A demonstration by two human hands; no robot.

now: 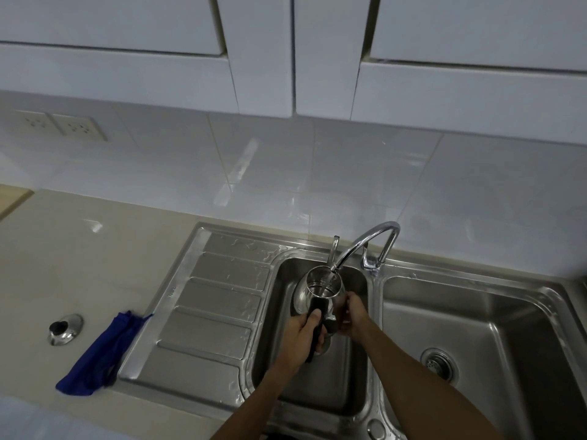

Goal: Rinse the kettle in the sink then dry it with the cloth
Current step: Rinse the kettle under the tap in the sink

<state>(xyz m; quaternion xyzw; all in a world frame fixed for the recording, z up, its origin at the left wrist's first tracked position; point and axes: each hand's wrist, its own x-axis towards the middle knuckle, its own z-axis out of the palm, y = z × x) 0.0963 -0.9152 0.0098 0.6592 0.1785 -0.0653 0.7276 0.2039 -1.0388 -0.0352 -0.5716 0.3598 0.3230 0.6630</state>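
Note:
A shiny steel kettle [309,292] with its lid off is held over the left basin of the steel sink [374,312], its open mouth under the curved tap [365,241]. Water runs from the tap into the kettle. My left hand [305,336] is wrapped around the kettle's black handle. My right hand [354,317] presses against the kettle's right side. A blue cloth [101,354] lies crumpled on the beige counter, at the left edge of the draining board. The kettle's lid [65,328], steel with a black knob, rests on the counter left of the cloth.
A ribbed, wet draining board [216,300] lies left of the basin. The right basin [476,338] has a round drain strainer [438,363]. White wall tiles and white upper cabinets [286,52] stand behind. Two wall sockets [63,125] sit at far left.

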